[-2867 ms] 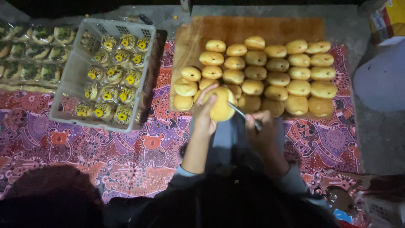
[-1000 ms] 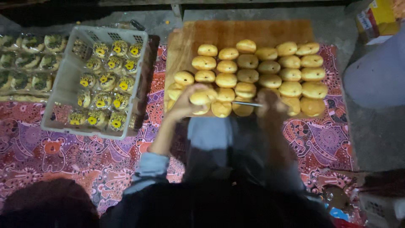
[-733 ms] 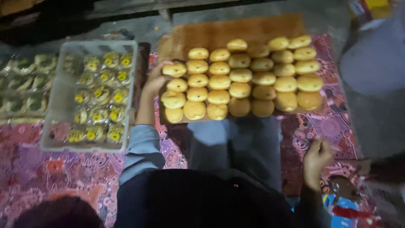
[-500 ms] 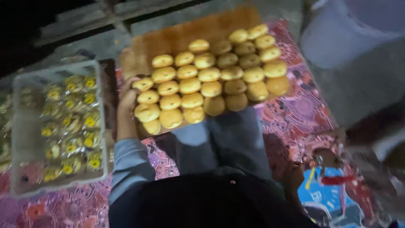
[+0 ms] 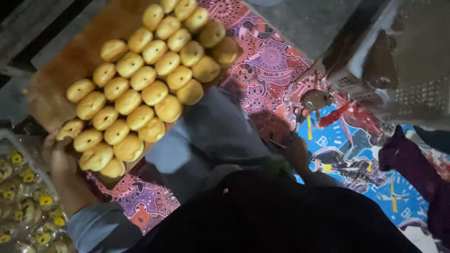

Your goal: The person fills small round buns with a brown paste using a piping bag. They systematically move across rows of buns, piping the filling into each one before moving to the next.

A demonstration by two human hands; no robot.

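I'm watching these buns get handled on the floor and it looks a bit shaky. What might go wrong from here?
1. The buns are packed right to the near edge of the wooden board, which the left hand grips at one corner; a tilt could roll the edge ones onto the patterned cloth.
2. The right hand reaches out to the side with a thin tool I cannot identify, in dim light near clutter; it could snag.

A home-style baking workspace on the floor: golden buns (image 5: 140, 89) on a wooden board (image 5: 70, 65) over patterned cloth (image 5: 262, 61).
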